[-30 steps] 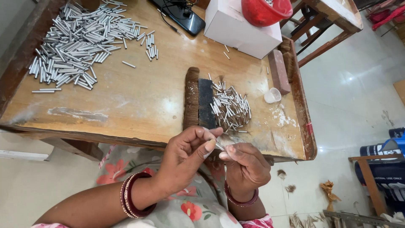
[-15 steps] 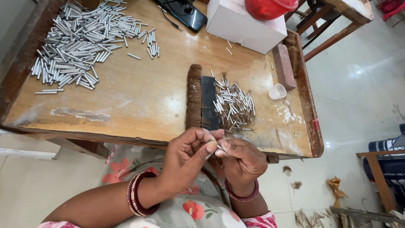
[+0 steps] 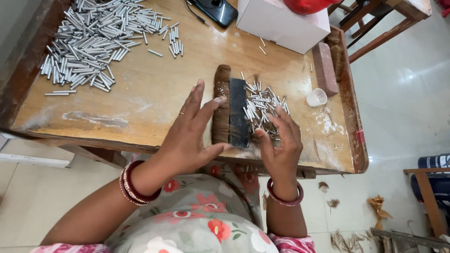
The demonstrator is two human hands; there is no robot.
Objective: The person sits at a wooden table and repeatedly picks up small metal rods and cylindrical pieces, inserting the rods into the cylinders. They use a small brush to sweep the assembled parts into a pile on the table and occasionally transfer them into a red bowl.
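Note:
My left hand [image 3: 192,133] is spread open, fingers apart, hovering at the left side of a brown bristle brush with a black back [image 3: 230,110] that lies on the wooden table [image 3: 154,93]. My right hand [image 3: 280,140] is open too, fingers curved over the near edge of a small heap of short metal rods [image 3: 262,105] lying just right of the brush. Whether the fingertips touch the rods is unclear. Neither hand visibly holds anything.
A large pile of silver metal rods [image 3: 89,40] covers the table's far left. A white box [image 3: 281,21], a dark phone [image 3: 215,9], a reddish block [image 3: 323,68] and a small white cup [image 3: 317,97] sit at the back right. The raised table rim [image 3: 351,107] runs along the right.
Both hands were pinched together over my lap holding a small rod. Now they have moved up to the table and opened on either side of the brush.

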